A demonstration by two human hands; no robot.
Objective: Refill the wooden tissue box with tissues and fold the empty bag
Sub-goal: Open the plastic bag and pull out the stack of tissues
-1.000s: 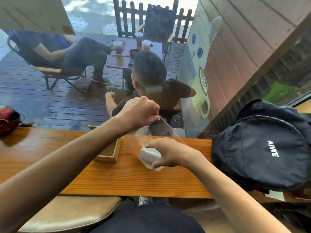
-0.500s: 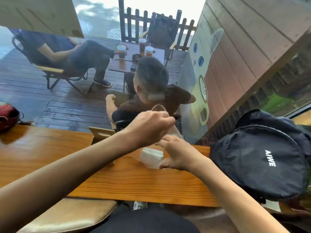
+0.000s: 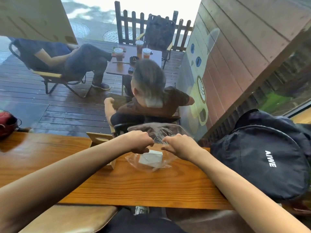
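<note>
At the centre of the frame both hands work the mouth of a clear plastic bag (image 3: 152,163), so the step in hand looks like opening it to get the tissues out. The left hand (image 3: 137,142) is curled shut, pinching the near-left edge of the film, and the right hand (image 3: 180,146) pinches the edge opposite with fingers bent; the thin, crinkled plastic rises between and behind them in a glossy, wrinkled flap. The white tissue stack (image 3: 151,158), a soft squared block with crisp folded edges, lies inside the bag on the wooden counter (image 3: 134,185), just below the hands. The wooden tissue box (image 3: 101,140), pale, flat-sided and open, stands just left of the bag, largely hidden behind the left forearm. A soft black backpack (image 3: 259,158) slumps at the right of the frame. Next, probably, the mouth needs spreading wide enough for one hand to slide in and lift the stack whole, since the film is slippery.
</note>
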